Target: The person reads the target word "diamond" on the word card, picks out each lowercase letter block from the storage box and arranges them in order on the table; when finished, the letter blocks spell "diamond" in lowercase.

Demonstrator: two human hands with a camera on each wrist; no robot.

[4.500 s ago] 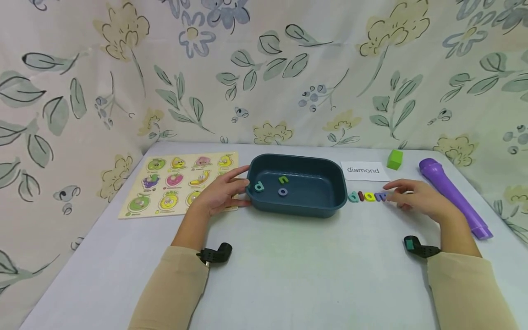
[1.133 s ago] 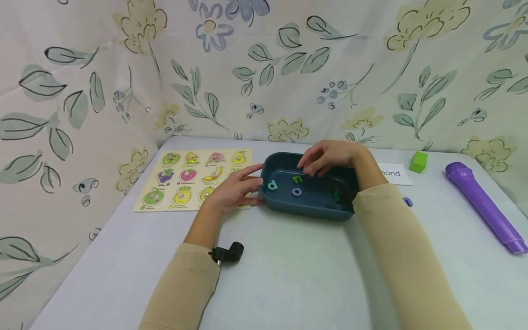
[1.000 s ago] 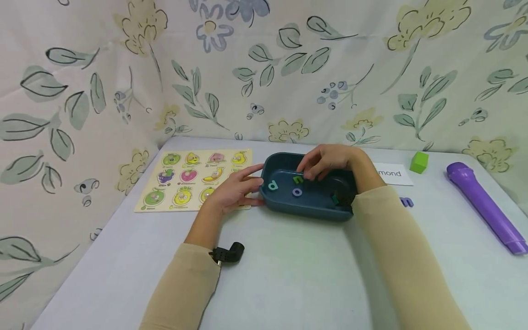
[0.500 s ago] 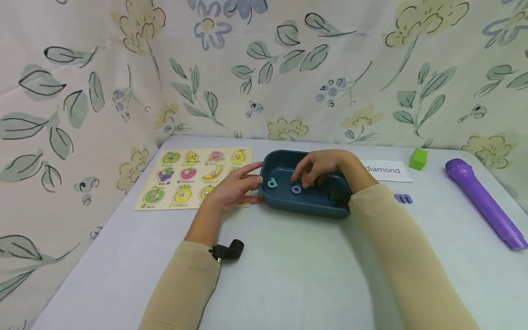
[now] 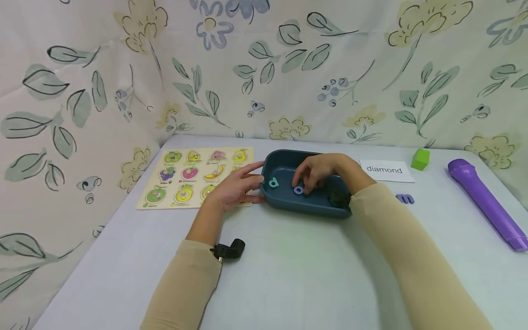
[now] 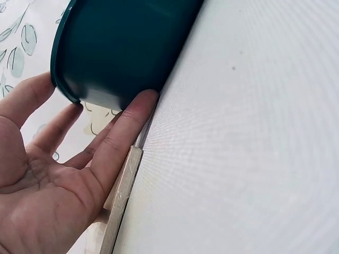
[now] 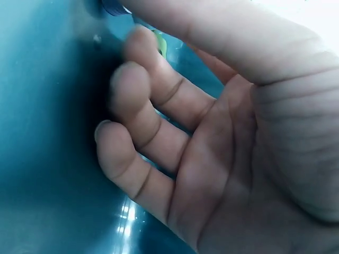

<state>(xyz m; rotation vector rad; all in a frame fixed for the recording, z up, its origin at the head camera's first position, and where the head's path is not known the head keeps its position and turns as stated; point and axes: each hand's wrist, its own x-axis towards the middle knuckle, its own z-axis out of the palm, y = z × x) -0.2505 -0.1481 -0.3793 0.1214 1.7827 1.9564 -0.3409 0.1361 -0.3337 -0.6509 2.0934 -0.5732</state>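
Note:
In the head view the left hand [image 5: 235, 185] touches the left end of a dark teal tray [image 5: 305, 208]. The left wrist view shows that hand's extended fingers [image 6: 124, 129] against the tray's outer wall [image 6: 116, 53]. Inside the tray, the right hand [image 5: 319, 172] pinches a purple letter o [image 5: 299, 189] between thumb and index finger. Only an edge of the purple letter [image 7: 115, 6] shows in the right wrist view, above the curled other fingers [image 7: 124, 148]; a green letter [image 7: 161, 43] lies behind them. A teal letter [image 5: 273, 183] lies near the tray's left end.
A fruit puzzle board [image 5: 154, 183] lies at the left, partly behind the left hand. Right of the tray are a "diamond" card [image 5: 384, 170], a purple letter m [image 5: 405, 199], a green block [image 5: 420, 159] and a purple microphone [image 5: 486, 204]. The right sleeve hides part of the table.
The right hand has moved from beside the letter row on the table into the tray, over the green n, then down to the purple o. The left hand stays at the tray's end.

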